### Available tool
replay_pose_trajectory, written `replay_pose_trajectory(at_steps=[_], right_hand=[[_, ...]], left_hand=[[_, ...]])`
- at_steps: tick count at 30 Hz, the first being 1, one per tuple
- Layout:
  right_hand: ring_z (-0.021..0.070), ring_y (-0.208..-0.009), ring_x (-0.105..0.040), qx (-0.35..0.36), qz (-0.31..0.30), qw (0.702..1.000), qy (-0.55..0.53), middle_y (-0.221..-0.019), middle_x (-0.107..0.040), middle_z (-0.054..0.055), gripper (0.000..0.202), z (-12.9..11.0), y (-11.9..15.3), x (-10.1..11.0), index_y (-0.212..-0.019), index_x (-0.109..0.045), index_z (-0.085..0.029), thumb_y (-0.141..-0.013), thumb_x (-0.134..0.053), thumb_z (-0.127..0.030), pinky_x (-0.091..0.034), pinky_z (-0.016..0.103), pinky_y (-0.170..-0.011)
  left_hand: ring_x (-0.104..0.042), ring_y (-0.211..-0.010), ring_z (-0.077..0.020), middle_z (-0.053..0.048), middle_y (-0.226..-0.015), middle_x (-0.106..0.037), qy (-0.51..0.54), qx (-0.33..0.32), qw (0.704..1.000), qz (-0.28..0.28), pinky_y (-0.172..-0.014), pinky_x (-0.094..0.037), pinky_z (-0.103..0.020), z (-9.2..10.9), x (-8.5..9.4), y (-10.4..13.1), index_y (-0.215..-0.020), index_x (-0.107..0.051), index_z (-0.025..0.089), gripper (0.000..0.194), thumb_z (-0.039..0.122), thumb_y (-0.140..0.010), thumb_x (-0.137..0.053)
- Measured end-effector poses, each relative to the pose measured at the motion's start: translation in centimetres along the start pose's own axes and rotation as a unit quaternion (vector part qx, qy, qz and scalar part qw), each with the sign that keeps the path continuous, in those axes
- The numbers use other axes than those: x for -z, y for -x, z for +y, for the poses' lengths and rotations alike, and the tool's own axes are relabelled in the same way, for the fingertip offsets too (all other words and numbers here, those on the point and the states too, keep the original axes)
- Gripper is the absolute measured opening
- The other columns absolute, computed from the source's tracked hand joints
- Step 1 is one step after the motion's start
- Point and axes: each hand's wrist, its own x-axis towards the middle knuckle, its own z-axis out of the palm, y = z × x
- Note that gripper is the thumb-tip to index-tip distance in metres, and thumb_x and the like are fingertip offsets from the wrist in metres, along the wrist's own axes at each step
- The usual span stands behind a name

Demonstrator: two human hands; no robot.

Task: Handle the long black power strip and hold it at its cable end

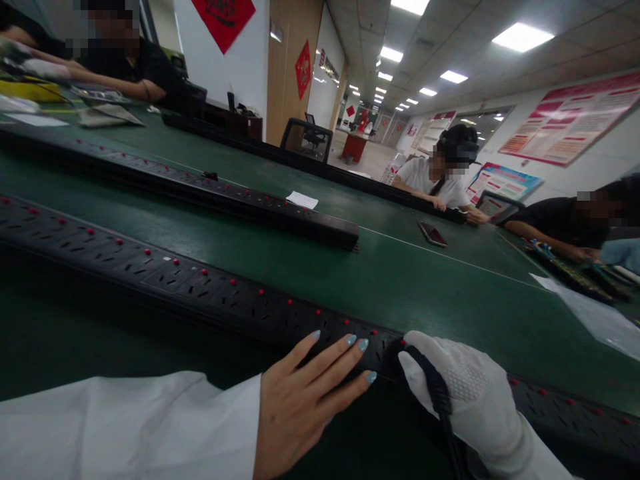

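A long black power strip [215, 293] with slotted sockets and red lights runs slantwise across the green table before me. My left hand [315, 393], bare, lies on the strip with its fingers stretched out and apart. Just right of it, my right hand [465, 380], in a white glove, grips a black plug [397, 353] whose thick cable [440, 400] hangs down toward me. The plug sits at a socket of the strip; how deep it is in, I cannot tell. Past my right hand the strip goes on toward the right edge.
A second black power strip [225, 193] lies behind the first, with white paper [303, 200] beside it. A phone [433, 233] rests farther right, a clear plastic sheet [595, 313] at the right edge. Other people [440, 173] work around the green table [280, 260].
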Motion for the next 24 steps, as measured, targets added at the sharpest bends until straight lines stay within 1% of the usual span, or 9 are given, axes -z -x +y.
replay_pose_trajectory(at_steps=[6,10,21,24], right_hand=[[0.0134,-0.055,-0.06,0.001,0.002,1.0,-0.002,-0.068,-0.069,0.003,0.028,-0.07,-0.29,0.14,-0.084,-0.067,-0.016,-0.09,-0.049,-0.038,-0.042,0.026,-0.055],[0.0136,-0.054,-0.06,0.004,0.007,1.0,0.002,-0.069,-0.069,0.003,0.027,-0.01,-0.27,0.15,-0.084,-0.066,-0.017,-0.089,-0.049,-0.037,-0.041,0.026,-0.054],[0.0126,-0.054,-0.059,-0.001,-0.005,1.0,0.001,-0.069,-0.069,0.002,0.025,-0.02,-0.23,0.03,-0.084,-0.066,-0.018,-0.089,-0.05,-0.037,-0.039,0.026,-0.054],[0.013,-0.054,-0.059,0.0,0.004,1.0,0.005,-0.069,-0.069,0.002,0.026,-0.01,-0.13,0.04,-0.084,-0.067,-0.018,-0.089,-0.051,-0.037,-0.039,0.026,-0.055]], left_hand=[[0.013,-0.141,-0.0207,-0.005,-0.152,-0.022,0.002,0.003,1.0,0.006,-0.108,0.011,-0.043,0.02,0.08,-0.05,-0.143,-0.029,0.026,0.063,0.031,-0.087,-0.058],[0.01,-0.141,-0.0205,-0.005,-0.152,-0.023,0.002,0.006,1.0,0.008,-0.108,0.01,-0.043,0.07,0.06,0.0,-0.143,-0.03,0.026,0.063,0.031,-0.087,-0.058],[0.004,-0.141,-0.0212,-0.004,-0.152,-0.023,-0.002,0.007,1.0,0.013,-0.108,0.009,-0.043,0.08,-0.05,-0.01,-0.143,-0.03,0.026,0.065,0.033,-0.086,-0.06],[0.001,-0.141,-0.0216,-0.005,-0.152,-0.024,-0.004,0.007,1.0,0.013,-0.109,0.008,-0.044,0.11,-0.15,-0.01,-0.143,-0.03,0.026,0.065,0.032,-0.086,-0.059]])
